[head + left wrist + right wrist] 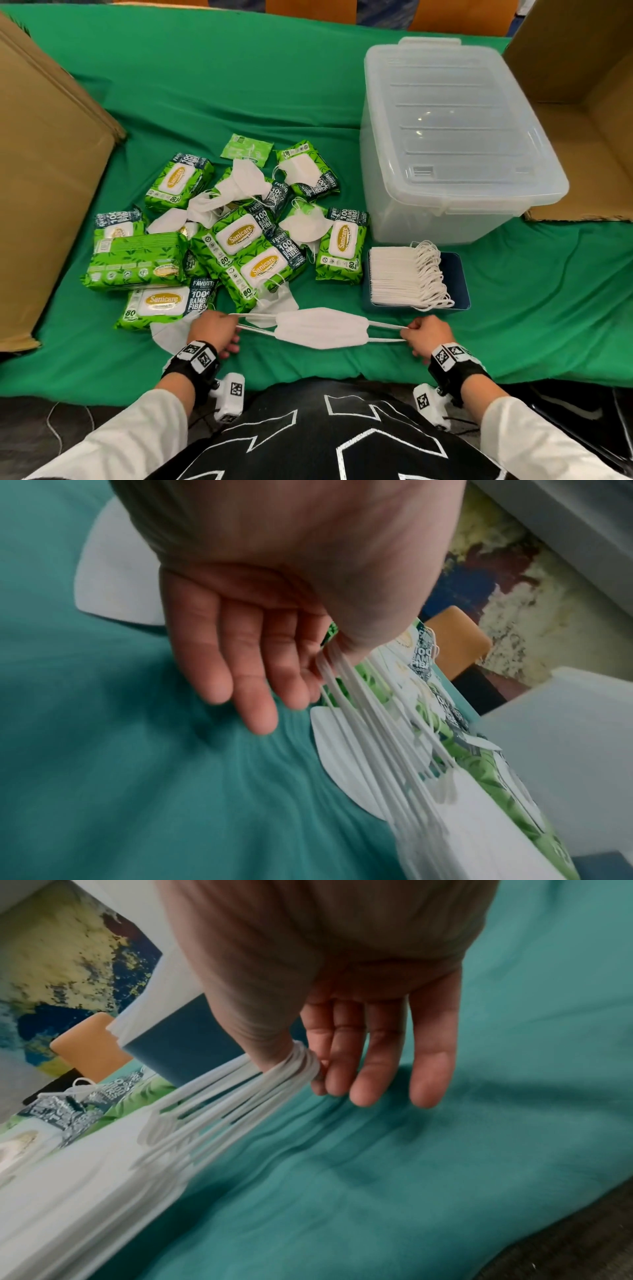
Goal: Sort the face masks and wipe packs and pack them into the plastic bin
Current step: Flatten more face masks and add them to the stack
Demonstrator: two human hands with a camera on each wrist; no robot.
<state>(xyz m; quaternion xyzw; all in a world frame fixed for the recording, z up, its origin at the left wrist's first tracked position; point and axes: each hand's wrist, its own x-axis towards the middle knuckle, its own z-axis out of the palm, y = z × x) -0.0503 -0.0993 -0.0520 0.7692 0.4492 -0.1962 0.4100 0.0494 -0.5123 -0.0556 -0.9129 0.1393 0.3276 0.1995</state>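
A stack of white face masks hangs stretched just above the near edge of the green-covered table, held by its ear loops. The left hand pinches the loops on one side, the right hand those on the other, the remaining fingers loosely extended. Just beyond, a blue tray holds more stacked masks. Behind the tray stands the plastic bin, its lid on, toward the table's far right corner. Wipe packs and loose masks lie heaped mid-table. Cardboard boxes flank both sides.
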